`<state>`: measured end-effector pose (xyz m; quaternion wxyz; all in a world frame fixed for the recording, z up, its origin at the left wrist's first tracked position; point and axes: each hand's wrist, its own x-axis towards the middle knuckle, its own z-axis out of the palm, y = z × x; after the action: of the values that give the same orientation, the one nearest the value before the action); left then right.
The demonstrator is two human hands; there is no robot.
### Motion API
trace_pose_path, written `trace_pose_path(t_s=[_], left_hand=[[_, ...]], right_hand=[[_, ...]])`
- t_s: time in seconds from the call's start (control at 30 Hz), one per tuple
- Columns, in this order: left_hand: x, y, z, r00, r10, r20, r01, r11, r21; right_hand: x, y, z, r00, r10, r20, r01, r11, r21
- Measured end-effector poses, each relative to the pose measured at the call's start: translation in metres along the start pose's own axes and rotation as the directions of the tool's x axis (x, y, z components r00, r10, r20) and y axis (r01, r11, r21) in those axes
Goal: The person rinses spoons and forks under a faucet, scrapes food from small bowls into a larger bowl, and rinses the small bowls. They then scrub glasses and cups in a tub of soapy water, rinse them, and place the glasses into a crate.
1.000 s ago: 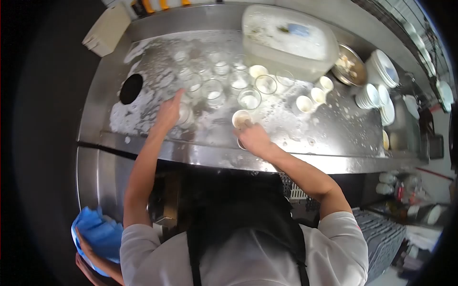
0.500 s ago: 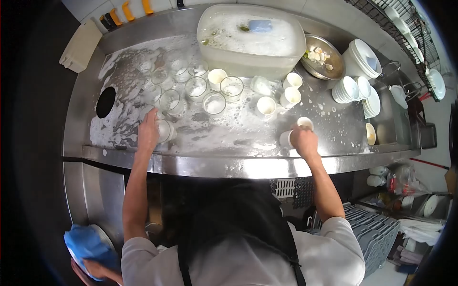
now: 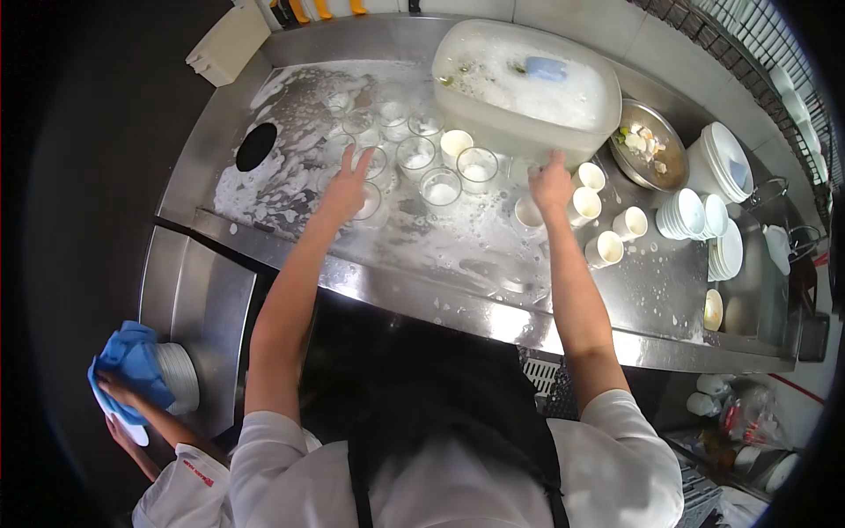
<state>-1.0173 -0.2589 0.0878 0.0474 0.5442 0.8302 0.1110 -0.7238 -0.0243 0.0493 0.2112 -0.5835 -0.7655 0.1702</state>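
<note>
My left hand point(image 3: 345, 187) is over the glasses on the soapy steel counter point(image 3: 414, 242), its fingers apart and touching or just above a glass point(image 3: 368, 201). More glasses point(image 3: 415, 155) stand upright around it, with a white cup point(image 3: 456, 146) among them. My right hand point(image 3: 550, 183) is at the front of the plastic tub, between a white cup point(image 3: 528, 211) on its left and another cup point(image 3: 584, 204) on its right. Its fingers are bent close to a clear glass; whether they grip it is unclear. Several white cups point(image 3: 605, 250) stand to the right.
A tub point(image 3: 528, 123) of foamy water holds a blue sponge point(image 3: 547, 69). Behind the cups are a metal bowl point(image 3: 651, 172) with scraps, stacked cups point(image 3: 679, 214) and white buckets point(image 3: 720, 163). At lower left, a co-worker's hands hold a blue cloth point(image 3: 132, 361) beside stacked plates point(image 3: 179, 378).
My right hand has let go of two white cups at the right and moved back left towards the tub. My left hand has moved up over the glasses. The view has turned.
</note>
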Motion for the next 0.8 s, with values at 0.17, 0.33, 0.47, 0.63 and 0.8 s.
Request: trace_pose_path(t_s=[0.17, 0.33, 0.47, 0.63, 0.8], left_hand=[[0.000, -0.015, 0.011, 0.994, -0.111, -0.004, 0.110, 0.989, -0.101], [0.014, -0.043, 0.013, 0.994, 0.066, 0.081, -0.048, 0.976, -0.210], [0.030, -0.049, 0.006, 0.973, 0.063, 0.223, -0.026, 0.986, -0.165], [0.039, -0.067, 0.024, 0.965, 0.144, 0.220, -0.111, 0.982, -0.155], [0.027, -0.059, 0.022, 0.972, 0.141, 0.189, -0.116, 0.984, -0.138]], right_hand=[[-0.021, -0.027, 0.012, 0.986, -0.156, 0.056, 0.148, 0.981, 0.122], [-0.070, -0.051, -0.012, 0.946, -0.314, 0.081, 0.318, 0.947, -0.041], [-0.123, -0.058, 0.013, 0.848, -0.531, -0.010, 0.529, 0.846, -0.074], [-0.137, -0.097, -0.004, 0.855, -0.506, -0.110, 0.506, 0.771, 0.386], [-0.086, -0.112, -0.002, 0.775, -0.623, 0.101, 0.632, 0.765, -0.124]])
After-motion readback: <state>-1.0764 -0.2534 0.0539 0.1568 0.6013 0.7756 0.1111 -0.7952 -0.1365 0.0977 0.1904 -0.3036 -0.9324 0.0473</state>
